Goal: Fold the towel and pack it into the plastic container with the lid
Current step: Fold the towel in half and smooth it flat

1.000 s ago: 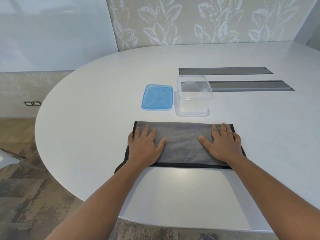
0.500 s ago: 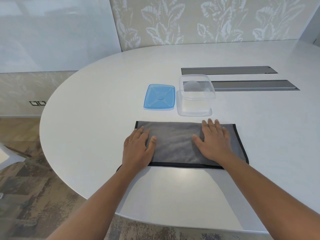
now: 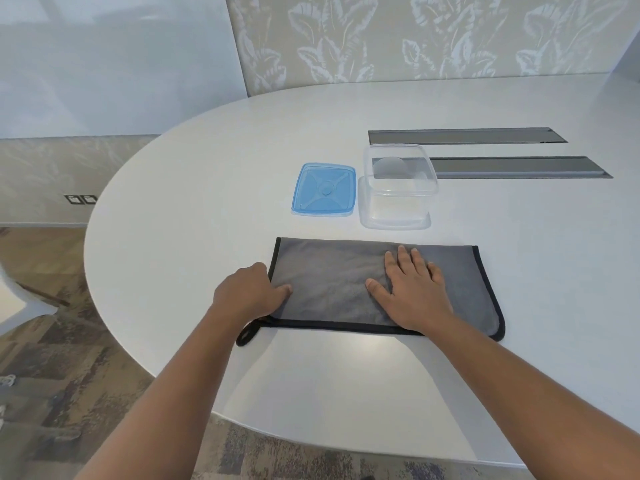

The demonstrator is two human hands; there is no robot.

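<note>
- Head view looks down on a grey towel (image 3: 332, 282) with black edging, folded into a long rectangle and lying flat on a white oval table (image 3: 194, 202).
- Taking the towel as landmark: the left hand (image 3: 249, 296) sits at its left short edge, fingers curled round that edge, thumb lying on top of the cloth, so it grasps the towel's left end.
- A small black hanging loop (image 3: 247, 336) pokes out at the towel's near-left corner, just under the left wrist.
- The right hand (image 3: 412, 289) lies palm down on the towel's right-of-middle part, fingers straight and slightly spread, pressing the cloth flat and clasping nothing.
- The right end of the towel beyond that hand lies bare.
- Just beyond the towel's far edge stands the clear plastic container (image 3: 398, 188), uncovered and upright, apart from the cloth.
- The blue lid (image 3: 325, 190) lies flat on the table just left of the container, also beyond the towel's far edge; whether lid and container touch cannot be told.
- Farther past the container, two dark slot panels (image 3: 502, 150) run across the tabletop.
- Beyond the table's far edge, a leaf-patterned wall (image 3: 415, 36) rises.
</note>
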